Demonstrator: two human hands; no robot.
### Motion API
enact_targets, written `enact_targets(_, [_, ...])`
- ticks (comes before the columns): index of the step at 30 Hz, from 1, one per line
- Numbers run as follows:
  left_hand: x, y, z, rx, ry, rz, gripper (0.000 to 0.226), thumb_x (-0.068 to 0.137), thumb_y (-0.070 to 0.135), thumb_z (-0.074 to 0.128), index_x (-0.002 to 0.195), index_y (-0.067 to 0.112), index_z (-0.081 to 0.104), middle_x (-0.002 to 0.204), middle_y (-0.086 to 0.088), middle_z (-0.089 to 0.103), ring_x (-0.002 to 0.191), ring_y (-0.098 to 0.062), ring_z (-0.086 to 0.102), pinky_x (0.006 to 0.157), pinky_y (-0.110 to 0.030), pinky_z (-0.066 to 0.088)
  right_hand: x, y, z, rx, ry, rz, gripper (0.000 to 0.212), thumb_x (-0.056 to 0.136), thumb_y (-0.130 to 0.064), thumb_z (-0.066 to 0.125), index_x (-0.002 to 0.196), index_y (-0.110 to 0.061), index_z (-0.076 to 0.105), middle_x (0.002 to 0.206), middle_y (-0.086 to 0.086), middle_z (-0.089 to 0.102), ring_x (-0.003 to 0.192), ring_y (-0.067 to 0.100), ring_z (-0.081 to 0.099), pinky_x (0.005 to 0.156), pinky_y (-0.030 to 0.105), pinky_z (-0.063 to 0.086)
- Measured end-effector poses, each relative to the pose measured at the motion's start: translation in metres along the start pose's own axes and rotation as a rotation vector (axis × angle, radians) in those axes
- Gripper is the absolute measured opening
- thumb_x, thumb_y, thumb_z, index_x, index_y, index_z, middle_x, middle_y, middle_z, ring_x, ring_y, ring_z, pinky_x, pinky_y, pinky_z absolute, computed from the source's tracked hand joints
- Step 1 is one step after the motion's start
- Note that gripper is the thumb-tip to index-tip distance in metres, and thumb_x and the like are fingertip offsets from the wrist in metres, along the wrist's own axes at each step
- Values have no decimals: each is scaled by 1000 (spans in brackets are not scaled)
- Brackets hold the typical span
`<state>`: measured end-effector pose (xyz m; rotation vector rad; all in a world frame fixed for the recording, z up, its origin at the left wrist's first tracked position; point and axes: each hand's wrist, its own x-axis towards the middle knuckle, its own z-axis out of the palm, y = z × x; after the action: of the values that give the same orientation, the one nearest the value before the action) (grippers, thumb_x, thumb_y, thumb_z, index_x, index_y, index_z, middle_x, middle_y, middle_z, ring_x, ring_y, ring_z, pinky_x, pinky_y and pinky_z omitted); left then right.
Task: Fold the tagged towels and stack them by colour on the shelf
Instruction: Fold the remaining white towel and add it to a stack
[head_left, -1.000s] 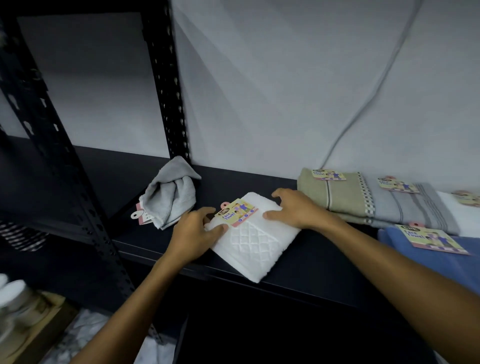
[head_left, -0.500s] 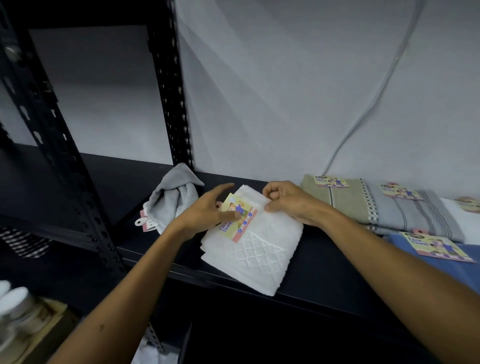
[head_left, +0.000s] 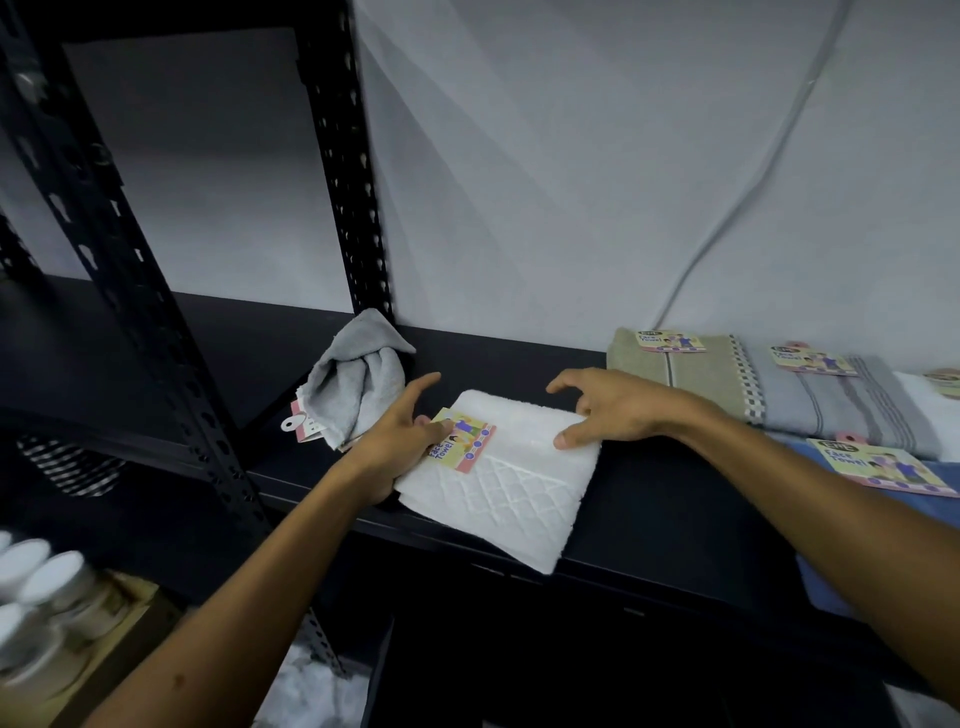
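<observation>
A folded white towel with a diamond pattern lies on the dark shelf, one corner hanging over the front edge. Its colourful card tag sits on top near the left side. My left hand rests at the towel's left edge, thumb on the tag, fingers spread. My right hand hovers over the towel's back right corner, thumb touching it, fingers apart. To the right lie folded tagged towels: beige, grey striped, white and blue.
A crumpled grey towel with a tag lies against the black perforated upright. A second upright stands nearer at the left. A grey cable runs down the white wall. White lidded jars sit on a lower level.
The white towel has been set flatter on the shelf. My right hand has let go of its back edge and opened; my left hand has slid to the left edge, thumb on the tag.
</observation>
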<state>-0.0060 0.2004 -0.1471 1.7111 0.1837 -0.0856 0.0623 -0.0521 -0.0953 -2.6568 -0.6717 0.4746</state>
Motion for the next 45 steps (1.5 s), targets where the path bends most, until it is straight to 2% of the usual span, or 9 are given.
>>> enact_targets(7, [19, 10, 7, 357, 159, 317, 57, 92, 19, 67, 139, 40, 42, 85, 4, 59, 60, 5, 60, 59, -12, 46, -13, 6, 18, -233, 24, 20, 45, 91, -29, 62, 133, -27, 45, 108, -7, 57, 101, 17, 53, 94, 37, 30])
enact_targets(13, [37, -6, 8, 663, 153, 367, 49, 93, 26, 66, 138, 32, 48, 82, 0, 61, 71, -7, 53, 69, -22, 42, -15, 10, 23, -254, 61, 30, 48, 92, -30, 60, 136, -28, 39, 117, -3, 60, 107, 21, 53, 95, 39, 28])
enact_targets(18, [38, -14, 12, 863, 240, 476, 22, 96, 29, 58, 114, 21, 69, 98, 0, 72, 89, -17, 64, 70, -27, 45, -18, 10, 25, -252, 71, 43, 49, 92, -31, 58, 137, -28, 38, 116, -1, 60, 107, 22, 53, 96, 41, 30])
enact_targets(23, [33, -13, 16, 1190, 438, 483, 31, 98, 43, 45, 112, 28, 68, 97, -5, 64, 89, -27, 61, 72, -39, 51, -23, -7, 28, -367, 199, 105, 53, 90, -20, 55, 140, -21, 38, 115, 3, 58, 105, 26, 56, 93, 41, 40])
enact_targets(28, [26, -14, 24, 976, 150, 709, 51, 94, 41, 31, 126, 16, 62, 122, -1, 66, 108, -22, 63, 86, -43, 51, -22, -43, 65, 10, 560, 2, 42, 100, -23, 47, 137, -5, 46, 132, 12, 53, 123, 30, 50, 101, 38, 40])
enact_targets(33, [25, -27, 18, 1117, -157, 556, 81, 88, 61, 6, 153, 17, 31, 159, 2, 31, 147, -11, 25, 116, -40, 27, -12, -53, 114, -107, 414, 115, 61, 105, -37, 30, 151, 3, 21, 161, 21, 14, 150, 30, 7, 121, 35, 6])
enact_targets(36, [27, -25, 18, 1196, -195, 419, 67, 100, 54, 13, 158, 20, 10, 165, 6, 8, 151, -9, 4, 121, -36, 11, -14, -49, 120, -155, 360, 165, 74, 103, -49, 21, 154, 2, 4, 163, 17, -6, 151, 24, -10, 121, 35, -6])
enact_targets(41, [28, -27, 15, 1228, -222, 349, 83, 85, 70, 0, 157, 28, -3, 164, 12, -5, 150, -10, -8, 121, -37, 2, -19, -46, 122, -169, 344, 204, 81, 100, -57, 19, 154, -1, -6, 161, 16, -18, 149, 24, -19, 118, 36, -12])
enact_targets(45, [25, -26, 14, 1235, -208, 353, 67, 98, 62, 7, 156, 31, -3, 164, 12, -6, 150, -8, -10, 122, -42, 0, -26, -45, 121, -160, 326, 234, 85, 98, -61, 18, 154, -2, -7, 161, 17, -18, 149, 25, -18, 120, 38, -10])
